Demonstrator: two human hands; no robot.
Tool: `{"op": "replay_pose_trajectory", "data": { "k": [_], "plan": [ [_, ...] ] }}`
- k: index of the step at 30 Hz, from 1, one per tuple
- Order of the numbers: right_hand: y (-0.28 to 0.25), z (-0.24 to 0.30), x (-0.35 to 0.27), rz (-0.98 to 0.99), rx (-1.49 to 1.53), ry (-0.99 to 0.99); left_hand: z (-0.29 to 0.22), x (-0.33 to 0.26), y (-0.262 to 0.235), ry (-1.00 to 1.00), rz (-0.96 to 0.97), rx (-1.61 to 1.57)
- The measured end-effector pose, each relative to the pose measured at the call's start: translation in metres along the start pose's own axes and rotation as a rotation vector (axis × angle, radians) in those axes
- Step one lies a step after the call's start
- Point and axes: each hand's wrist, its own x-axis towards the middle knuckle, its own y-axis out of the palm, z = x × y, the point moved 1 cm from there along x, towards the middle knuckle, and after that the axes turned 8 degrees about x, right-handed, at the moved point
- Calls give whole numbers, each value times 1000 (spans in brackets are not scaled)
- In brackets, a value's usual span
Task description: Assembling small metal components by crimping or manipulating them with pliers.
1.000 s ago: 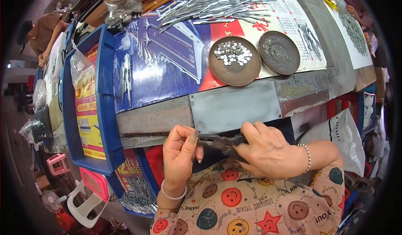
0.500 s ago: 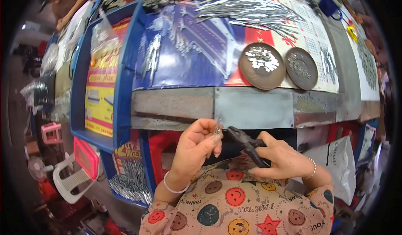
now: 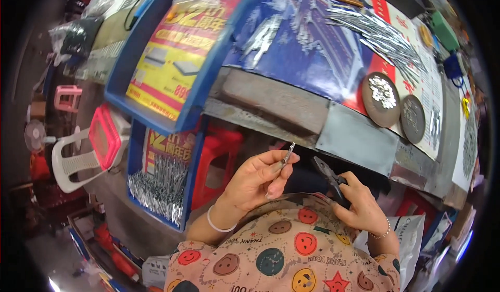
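Observation:
My left hand (image 3: 259, 181) pinches a thin, shiny metal strip (image 3: 289, 152) between thumb and fingers, its tip pointing up and away from me. To its right, my right hand (image 3: 360, 202) grips black-handled pliers (image 3: 333, 180), the jaws pointing up and left. A gap separates the pliers from the strip. Both hands are in front of the bench edge, above my lap. Beyond them on the bench stand a brown round dish (image 3: 371, 111) of small bright metal pieces and a second brown dish (image 3: 407, 127) with duller small pieces.
A heap of silvery strips (image 3: 383, 37) lies at the back of the bench, with a few more strips (image 3: 263, 41) farther left. A blue tray (image 3: 200, 100) juts over the bench's left end. Below it, a blue bin (image 3: 190, 201) holds many metal strips. Stools stand at left.
The view has swung left, so the bench appears shifted right and tilted. The strip in my left hand now shows more clearly, tip raised. My right hand still grips the pliers.

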Motion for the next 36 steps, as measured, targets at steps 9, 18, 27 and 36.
{"op": "replay_pose_trajectory", "data": {
  "k": [9,18,27,36],
  "plan": [
    [21,6,18,66,-67,-94,-64,-110,-101,546,-995,850],
    [33,16,36,202,-121,-165,-77,-205,-196,174,-1303,1762],
    [19,4,19,154,-137,-113,-85,-165,-140,292,-1182,2003],
    [21,-10,10,193,-86,-213,-81,-3,43,608,-371,1863]
  ]
}}
